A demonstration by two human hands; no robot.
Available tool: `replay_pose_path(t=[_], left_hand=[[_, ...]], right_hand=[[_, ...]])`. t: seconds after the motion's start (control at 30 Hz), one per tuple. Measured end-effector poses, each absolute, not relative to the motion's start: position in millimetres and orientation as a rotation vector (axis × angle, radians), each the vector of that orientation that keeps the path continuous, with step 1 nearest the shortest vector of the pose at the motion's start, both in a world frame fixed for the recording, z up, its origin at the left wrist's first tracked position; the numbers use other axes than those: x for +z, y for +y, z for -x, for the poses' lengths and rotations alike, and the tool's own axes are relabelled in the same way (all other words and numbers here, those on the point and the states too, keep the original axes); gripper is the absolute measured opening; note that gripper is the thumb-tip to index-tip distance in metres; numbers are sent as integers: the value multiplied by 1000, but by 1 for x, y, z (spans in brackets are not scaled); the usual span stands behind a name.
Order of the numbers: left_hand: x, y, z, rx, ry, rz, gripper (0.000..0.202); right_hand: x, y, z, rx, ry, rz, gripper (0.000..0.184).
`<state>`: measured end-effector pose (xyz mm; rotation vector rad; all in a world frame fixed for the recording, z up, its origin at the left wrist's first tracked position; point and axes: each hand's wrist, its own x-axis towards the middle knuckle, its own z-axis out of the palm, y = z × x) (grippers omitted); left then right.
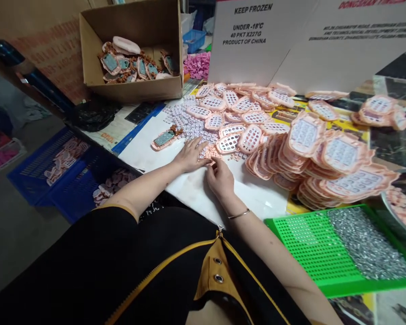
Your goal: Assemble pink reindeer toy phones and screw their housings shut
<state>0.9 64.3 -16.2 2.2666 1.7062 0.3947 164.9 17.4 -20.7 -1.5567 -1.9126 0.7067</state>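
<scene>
L hand (191, 155) palm-down, R (220, 177) curled

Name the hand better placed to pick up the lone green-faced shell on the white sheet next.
Left, most likely: the left hand is nearer the green-faced shell, while the right hand sits farther off, with the left between. Both are beside small pink pieces.

- board (196, 194): white
- keys (182, 116) on the board: pale lilac
- bits (209, 151) on the board: peach
- unit (164, 139) on the board: pink, grey-green, brown
- shells (342, 152) right of the board: pale pink, whitish grids
- tray (301, 253) right of the board: green, pierced grid
- carton (248, 65) behind the board: white, black and red print
- crates (32, 174) left of the board: blue
</scene>
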Motion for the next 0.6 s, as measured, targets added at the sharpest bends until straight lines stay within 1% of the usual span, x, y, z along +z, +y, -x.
replay_pose_path(t=[0.13,0.23,0.3,0.37,0.4,0.5,0.6], left_hand=[[-17,57,10,597,1635,-2287,81],[-10,47,40,748,1764,-2244,73],[-5,44,67,737,1967,-2133,73],[-3,46,90,645,2175,-1920,79],[-2,48,97,598,2213,-1831,79],[-6,52,99,561,2103,-1855,74],[-9,52,83,564,1938,-1936,78]], right_hand=[[-27,20,-170,782,-1819,1503,44],[-28,20,-173,823,-1745,1495,46],[-27,19,-174,851,-1696,1493,44],[-25,16,-173,877,-1643,1499,39],[-24,15,-171,890,-1612,1508,37],[-18,16,-159,959,-1502,1528,35],[-6,28,-136,1076,-1396,1481,37]])
